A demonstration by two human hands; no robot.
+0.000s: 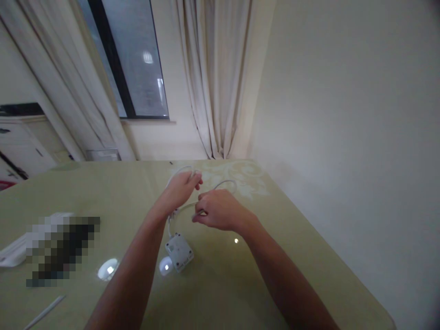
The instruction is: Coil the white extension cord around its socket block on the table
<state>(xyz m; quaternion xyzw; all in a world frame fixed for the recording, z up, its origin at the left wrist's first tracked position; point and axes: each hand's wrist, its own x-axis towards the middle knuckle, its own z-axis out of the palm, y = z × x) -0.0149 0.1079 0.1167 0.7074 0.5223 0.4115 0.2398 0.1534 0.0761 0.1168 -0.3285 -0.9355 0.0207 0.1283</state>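
Note:
A white cable (185, 206) runs in loose loops over the table, and one loop rises beyond my right hand. It leads to a square white box (179, 252) with dark screws at its corners, which lies on the table just in front of my forearms; its exact kind is unclear. My left hand (184, 185) is closed around part of the cable at the far side. Nearer and to the right, my right hand (222, 210) pinches the cable, with a short piece sticking out between thumb and fingers. The fingers hide much of what they grip.
The pale green table (309, 284) meets a bare wall on the right. At the left lie a white item (13, 251), a pixelated patch and a thin white stick (44, 312). Curtains (216, 78), a window and a white cabinet (25, 137) stand behind.

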